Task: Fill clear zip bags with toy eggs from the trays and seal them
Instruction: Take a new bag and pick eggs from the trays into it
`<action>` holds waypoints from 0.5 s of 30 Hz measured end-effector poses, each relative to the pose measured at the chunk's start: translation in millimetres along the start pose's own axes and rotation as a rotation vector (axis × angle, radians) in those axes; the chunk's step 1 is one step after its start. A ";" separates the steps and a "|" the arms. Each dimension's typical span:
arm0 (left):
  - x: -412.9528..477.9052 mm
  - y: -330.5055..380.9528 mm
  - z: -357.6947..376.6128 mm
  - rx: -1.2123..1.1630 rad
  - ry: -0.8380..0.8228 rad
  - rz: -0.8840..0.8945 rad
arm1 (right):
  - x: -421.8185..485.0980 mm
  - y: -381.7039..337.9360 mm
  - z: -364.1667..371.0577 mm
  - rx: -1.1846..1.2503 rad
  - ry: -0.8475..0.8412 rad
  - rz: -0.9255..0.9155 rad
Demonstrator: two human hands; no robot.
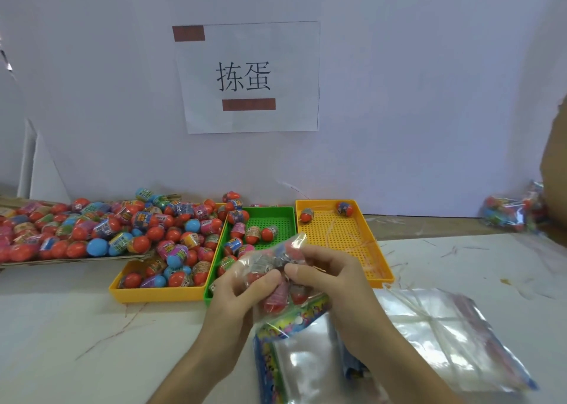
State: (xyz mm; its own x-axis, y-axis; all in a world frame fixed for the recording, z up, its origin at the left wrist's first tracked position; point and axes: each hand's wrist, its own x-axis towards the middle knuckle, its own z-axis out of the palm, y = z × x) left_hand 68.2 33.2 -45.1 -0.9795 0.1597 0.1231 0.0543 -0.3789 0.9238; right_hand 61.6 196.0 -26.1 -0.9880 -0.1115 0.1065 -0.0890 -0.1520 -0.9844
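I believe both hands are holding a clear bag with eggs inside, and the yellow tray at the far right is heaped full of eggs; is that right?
Not quite. The head view shows the right yellow tray mostly bare, with only two eggs at its far end. The left hand and right hand do hold a clear bag with eggs inside.

Two yellow trays, one green tray, two hands, one held zip bag.
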 end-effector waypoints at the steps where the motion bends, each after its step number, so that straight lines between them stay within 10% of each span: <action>1: -0.3 1.5 1.1 -0.026 -0.007 0.000 | -0.6 -1.3 1.1 0.022 -0.021 0.010; 15: -2.9 4.8 -6.6 -0.104 -0.080 -0.023 | 1.5 -8.0 -3.0 0.314 -0.140 0.146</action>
State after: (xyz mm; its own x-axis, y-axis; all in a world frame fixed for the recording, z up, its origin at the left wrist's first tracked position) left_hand 70.0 24.9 -43.4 -0.9615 0.2398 0.1342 0.0071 -0.4664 0.8846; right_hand 60.5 199.9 -18.5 -0.9587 -0.2843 0.0077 0.1162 -0.4162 -0.9018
